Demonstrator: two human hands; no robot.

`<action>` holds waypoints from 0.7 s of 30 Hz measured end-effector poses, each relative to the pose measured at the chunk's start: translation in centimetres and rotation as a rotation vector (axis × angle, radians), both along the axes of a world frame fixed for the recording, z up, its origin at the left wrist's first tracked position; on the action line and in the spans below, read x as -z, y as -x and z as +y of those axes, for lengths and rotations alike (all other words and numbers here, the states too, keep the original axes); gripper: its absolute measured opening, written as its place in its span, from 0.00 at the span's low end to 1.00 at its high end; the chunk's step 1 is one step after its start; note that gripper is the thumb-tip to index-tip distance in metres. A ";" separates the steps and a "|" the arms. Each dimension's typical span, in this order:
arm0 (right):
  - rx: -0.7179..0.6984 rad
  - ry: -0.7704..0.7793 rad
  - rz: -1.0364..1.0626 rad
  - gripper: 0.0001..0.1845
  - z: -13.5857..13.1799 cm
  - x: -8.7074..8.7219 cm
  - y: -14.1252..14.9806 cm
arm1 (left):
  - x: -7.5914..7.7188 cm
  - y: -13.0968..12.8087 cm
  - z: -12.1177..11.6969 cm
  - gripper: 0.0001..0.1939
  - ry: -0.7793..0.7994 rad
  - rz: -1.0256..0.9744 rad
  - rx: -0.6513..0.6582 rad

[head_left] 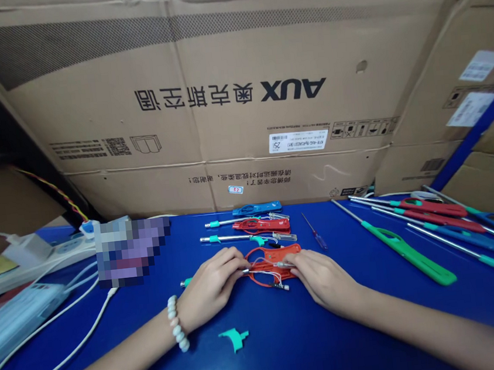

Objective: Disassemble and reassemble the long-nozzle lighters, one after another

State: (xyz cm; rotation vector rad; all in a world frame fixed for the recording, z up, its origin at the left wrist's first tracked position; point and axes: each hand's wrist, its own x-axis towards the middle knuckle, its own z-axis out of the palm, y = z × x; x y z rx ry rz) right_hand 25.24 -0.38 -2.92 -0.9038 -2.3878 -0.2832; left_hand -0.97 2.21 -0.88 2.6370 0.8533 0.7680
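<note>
Fingers closed, my left hand (215, 276) pinches a slim metal tube (245, 271); a teal end piece (187, 283) shows on its far side. My right hand (322, 274) is also closed, gripping a small clear cylinder (282, 264) over an opened orange-red lighter casing (283, 254). Thin wires (270, 273) and a small metal-tipped part (279, 286) lie by the casing between the hands. A loose teal trigger-like piece (235, 338) rests nearer to me on the blue table.
Opened lighter parts, including a red casing (263, 225) and a blue casing (258, 208), lie behind the hands. A screwdriver (316, 233) is right of them. Several long lighters, one green (413, 256), lie at right. A power bank (23, 320) and cable (86, 337) occupy the left; cardboard (215, 53) stands behind.
</note>
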 end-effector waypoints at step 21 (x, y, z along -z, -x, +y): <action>-0.019 -0.047 -0.017 0.12 -0.2 -0.6 0.2 | -1.0 -0.2 -1.0 0.06 -0.063 0.156 0.288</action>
